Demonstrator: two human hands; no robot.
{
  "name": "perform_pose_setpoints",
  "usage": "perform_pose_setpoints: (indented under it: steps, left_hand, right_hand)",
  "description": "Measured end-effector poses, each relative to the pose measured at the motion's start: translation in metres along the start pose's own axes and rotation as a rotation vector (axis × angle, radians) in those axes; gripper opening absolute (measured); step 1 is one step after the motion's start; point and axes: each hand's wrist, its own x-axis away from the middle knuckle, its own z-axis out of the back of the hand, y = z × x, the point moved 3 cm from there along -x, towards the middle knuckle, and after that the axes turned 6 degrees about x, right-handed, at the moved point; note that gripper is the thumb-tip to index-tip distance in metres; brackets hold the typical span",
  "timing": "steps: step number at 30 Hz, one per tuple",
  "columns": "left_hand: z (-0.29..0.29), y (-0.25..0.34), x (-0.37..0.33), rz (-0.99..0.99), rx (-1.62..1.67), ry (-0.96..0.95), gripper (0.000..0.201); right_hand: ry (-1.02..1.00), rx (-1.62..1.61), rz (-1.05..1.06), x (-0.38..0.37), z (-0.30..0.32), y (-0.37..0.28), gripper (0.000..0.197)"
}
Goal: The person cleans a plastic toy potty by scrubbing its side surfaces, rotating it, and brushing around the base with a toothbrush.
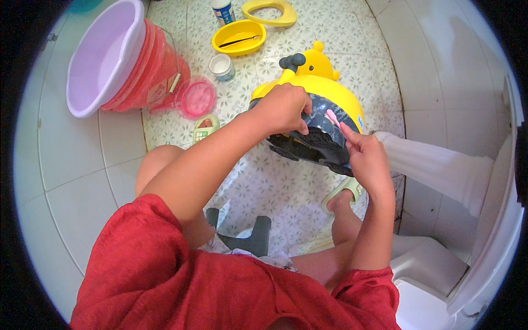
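Yellow potty chair [324, 88] tipped over, left hand [281, 108] gripping, right hand [367, 160] holding pink toothbrush [334, 119]

Patterned floor tiles [258, 187], white wall [434, 60]

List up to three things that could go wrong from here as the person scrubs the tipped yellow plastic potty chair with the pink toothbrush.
1. The left hand alone steadies the tilted yellow plastic potty chair; it may slip on the patterned tile floor.
2. The right hand pinches the thin pink toothbrush by the fingertips; it could drop.
3. Scrubbing may splash the open small white cup nearby.
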Motion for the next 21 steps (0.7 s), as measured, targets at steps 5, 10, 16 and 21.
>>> perform_pose_setpoints:
  steps: [5,10,16,21]
  left_hand:
    - [-0.006,-0.001,-0.001,-0.025,0.09,0.02,0.045]
    - [-0.012,0.003,-0.005,0.012,0.106,-0.004,0.046]
    - [-0.015,0.003,-0.003,-0.024,0.129,0.019,0.043]
    - [-0.015,0.005,0.0,-0.038,0.137,0.013,0.043]
  right_hand:
    - [-0.103,0.162,0.015,-0.023,0.018,-0.013,0.033]
    - [-0.325,0.49,0.153,-0.044,0.036,-0.049,0.024]
    - [-0.316,0.666,0.134,-0.048,0.038,-0.066,0.02]
    - [-0.287,0.729,0.151,-0.044,0.038,-0.076,0.021]
